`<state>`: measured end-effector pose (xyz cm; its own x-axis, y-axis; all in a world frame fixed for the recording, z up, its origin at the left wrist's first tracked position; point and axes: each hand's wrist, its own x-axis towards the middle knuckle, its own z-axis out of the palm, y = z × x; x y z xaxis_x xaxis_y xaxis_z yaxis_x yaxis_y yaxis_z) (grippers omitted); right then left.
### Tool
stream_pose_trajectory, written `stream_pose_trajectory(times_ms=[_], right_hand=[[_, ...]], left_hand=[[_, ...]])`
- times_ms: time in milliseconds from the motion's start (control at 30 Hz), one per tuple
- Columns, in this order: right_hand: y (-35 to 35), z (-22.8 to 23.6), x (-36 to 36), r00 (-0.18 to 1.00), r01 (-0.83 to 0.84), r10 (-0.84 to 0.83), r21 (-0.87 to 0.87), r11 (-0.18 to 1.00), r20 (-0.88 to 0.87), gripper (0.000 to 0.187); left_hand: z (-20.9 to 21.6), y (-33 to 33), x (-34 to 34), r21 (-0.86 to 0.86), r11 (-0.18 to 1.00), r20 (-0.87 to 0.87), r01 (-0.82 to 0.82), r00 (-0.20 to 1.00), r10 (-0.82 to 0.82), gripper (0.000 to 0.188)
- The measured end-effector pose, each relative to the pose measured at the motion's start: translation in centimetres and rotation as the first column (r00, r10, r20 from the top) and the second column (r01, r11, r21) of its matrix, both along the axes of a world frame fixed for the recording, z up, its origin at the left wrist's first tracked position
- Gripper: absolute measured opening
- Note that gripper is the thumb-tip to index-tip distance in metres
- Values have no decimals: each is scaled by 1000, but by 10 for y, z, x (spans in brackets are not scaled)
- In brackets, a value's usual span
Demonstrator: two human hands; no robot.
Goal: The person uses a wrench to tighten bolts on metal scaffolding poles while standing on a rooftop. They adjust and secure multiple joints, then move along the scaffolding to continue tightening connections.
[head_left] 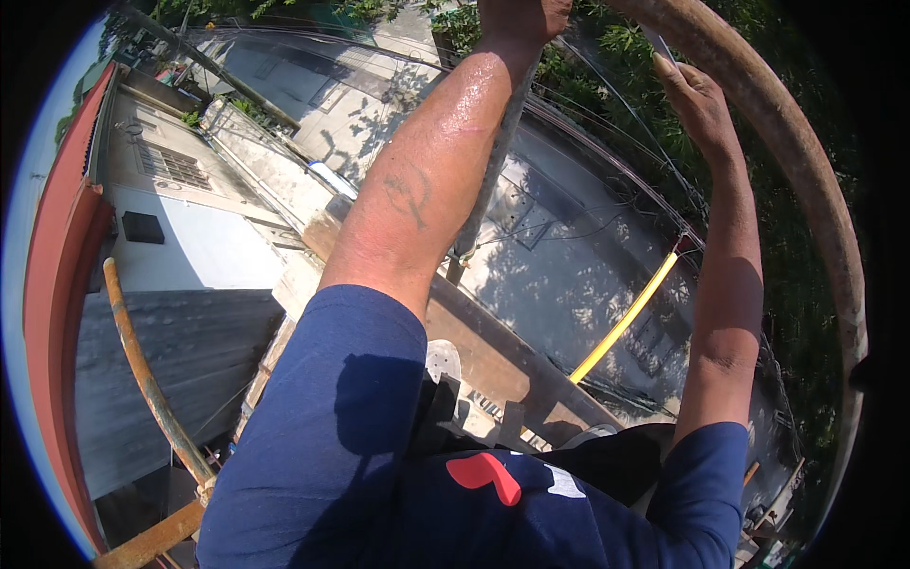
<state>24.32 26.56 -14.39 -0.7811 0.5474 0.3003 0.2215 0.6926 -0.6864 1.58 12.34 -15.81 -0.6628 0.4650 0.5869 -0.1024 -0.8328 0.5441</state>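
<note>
Navy sleeves frame the view, both arms stretched up. L hand [524, 17] is at the top edge & partly cut off; can't tell how far its fingers are closed or what they've got, if anything. A grey pole [494, 171] runs just behind the L forearm, so the hand may be up there for support, but contact isn't visible.

R hand [703, 104] is raised too, fingers mostly closed w/ a thin pale strip [656, 40] pinched against the thumb, prob. b/c it's too slim for a full-palm grip. The strip sticks up from the hand, its far end by a thick brown pole [791, 133]; touching or not, can't tell. That pole's bend is likely partly the lens.

Below, a wooden board [493, 351] lies under the body w/ a pale shoe [442, 360] by it, prob. set there as footing. Yellow bar [626, 318] slants over the road [588, 270] at R. Far L: rusty pipe [142, 351], red roof edge [57, 303].
</note>
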Motion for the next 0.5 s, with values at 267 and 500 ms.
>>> stream_pose_trajectory(times_ms=[267,500], right_hand=[[6,-15,-7,995,97,-85,231,968,-61,51],[9,-14,-12,998,-36,25,-200,979,-56,41]], left_hand=[[-7,4,-1,-42,870,-371,-491,817,442,44],[0,-4,-6,369,243,-763,-897,-143,631,40]])
